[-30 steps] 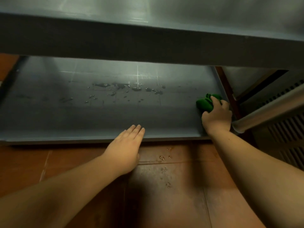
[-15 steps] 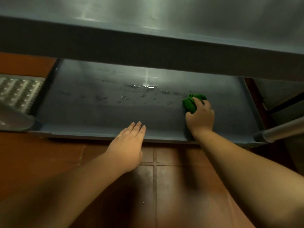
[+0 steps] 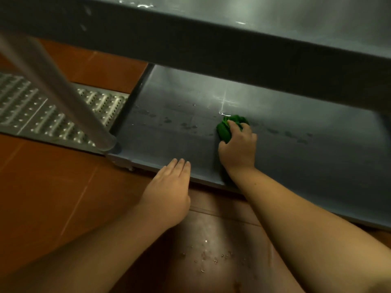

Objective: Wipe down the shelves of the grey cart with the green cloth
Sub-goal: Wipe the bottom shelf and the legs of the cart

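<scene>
Cloth [image 3: 230,127] bunched in the right hand [image 3: 238,148], fingers curled round the green wad and pressing it on the bottom shelf [image 3: 306,157] of the grey cart [image 3: 211,43], about mid-shelf. Left hand [image 3: 169,191] lies flat and relaxed, fingers straight, tips at the shelf's front lip [image 3: 146,167] — holding nothing. Droplets and dull smears [image 3: 186,124] sit left of the cloth, and more spots [image 3: 296,138] dot the surface to its right, so this shelf looks only partly done. Upper shelf [image 3: 317,13] gleams with a few wet glints — whether it is finished I cannot tell. Water drops [image 3: 211,259] speckle the red floor tiles [image 3: 53,197] below.
</scene>
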Motion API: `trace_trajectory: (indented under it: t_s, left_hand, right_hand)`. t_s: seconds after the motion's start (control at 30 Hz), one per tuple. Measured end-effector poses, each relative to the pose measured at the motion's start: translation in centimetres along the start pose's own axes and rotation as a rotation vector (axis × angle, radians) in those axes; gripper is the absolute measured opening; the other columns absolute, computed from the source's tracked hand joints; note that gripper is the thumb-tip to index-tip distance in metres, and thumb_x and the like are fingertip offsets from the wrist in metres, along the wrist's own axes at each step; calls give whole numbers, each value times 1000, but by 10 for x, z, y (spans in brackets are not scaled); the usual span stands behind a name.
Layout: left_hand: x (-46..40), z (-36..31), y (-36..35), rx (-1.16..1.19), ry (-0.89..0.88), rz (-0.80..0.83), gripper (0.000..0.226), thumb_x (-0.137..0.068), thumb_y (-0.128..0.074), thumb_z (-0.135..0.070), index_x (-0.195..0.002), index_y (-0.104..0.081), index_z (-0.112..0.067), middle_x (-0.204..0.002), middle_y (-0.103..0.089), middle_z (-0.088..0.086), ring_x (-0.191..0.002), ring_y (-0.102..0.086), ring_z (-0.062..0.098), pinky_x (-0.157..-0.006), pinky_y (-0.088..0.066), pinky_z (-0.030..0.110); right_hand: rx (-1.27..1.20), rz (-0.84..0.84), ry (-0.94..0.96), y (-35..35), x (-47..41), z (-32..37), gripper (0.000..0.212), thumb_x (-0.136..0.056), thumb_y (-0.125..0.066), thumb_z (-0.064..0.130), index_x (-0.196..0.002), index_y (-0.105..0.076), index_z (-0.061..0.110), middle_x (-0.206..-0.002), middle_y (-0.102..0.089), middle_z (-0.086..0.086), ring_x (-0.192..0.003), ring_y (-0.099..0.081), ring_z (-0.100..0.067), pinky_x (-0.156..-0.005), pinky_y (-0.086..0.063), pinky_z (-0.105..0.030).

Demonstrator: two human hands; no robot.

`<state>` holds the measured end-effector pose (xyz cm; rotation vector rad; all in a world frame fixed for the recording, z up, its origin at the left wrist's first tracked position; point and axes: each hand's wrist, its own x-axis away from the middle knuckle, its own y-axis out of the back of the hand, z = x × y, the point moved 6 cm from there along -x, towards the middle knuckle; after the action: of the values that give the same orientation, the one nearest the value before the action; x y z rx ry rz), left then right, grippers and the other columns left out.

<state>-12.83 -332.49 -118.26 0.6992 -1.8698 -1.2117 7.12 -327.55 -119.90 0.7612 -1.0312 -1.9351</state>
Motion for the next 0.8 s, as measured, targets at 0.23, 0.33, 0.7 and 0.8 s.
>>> trace_trajectory:
  t_s: [0.23,0.33,0.7,0.8]
  left_hand:
    - [14,58,-5,-53,40,23,67,-103,-30,-37,-153,7,-13,-163,8,4,-149,8,17,-122,-3,33]
    - [17,68,-7,-11,61,5,69,-100,-35,-22,-153,8,-14,-163,10,4,-149,10,16,-122,-3,32]
    - [14,25,-11,91,9,64,83,-89,-43,-14,-154,6,-18,-163,12,-2,-148,13,11,-122,-7,30]
    - [6,-1,-14,96,2,114,84,-88,-43,-12,-154,7,-18,-162,14,-2,-148,14,11,-122,-8,31]
  right_hand:
    - [7,63,127,-45,13,77,65,-85,-63,19,-147,-44,22,-147,-40,-12,-121,-43,-37,-102,-44,-45]
    - [102,101,129,-56,15,91,69,-87,-63,21,-150,-38,23,-150,-35,-13,-123,-41,-38,-104,-43,-47]
    - [174,126,76,-29,10,47,71,-87,-64,23,-152,-35,25,-152,-30,-11,-124,-40,-37,-103,-41,-46]
    - [191,114,61,-15,6,23,69,-86,-64,23,-150,-38,24,-152,-33,-11,-122,-41,-38,-102,-42,-46]
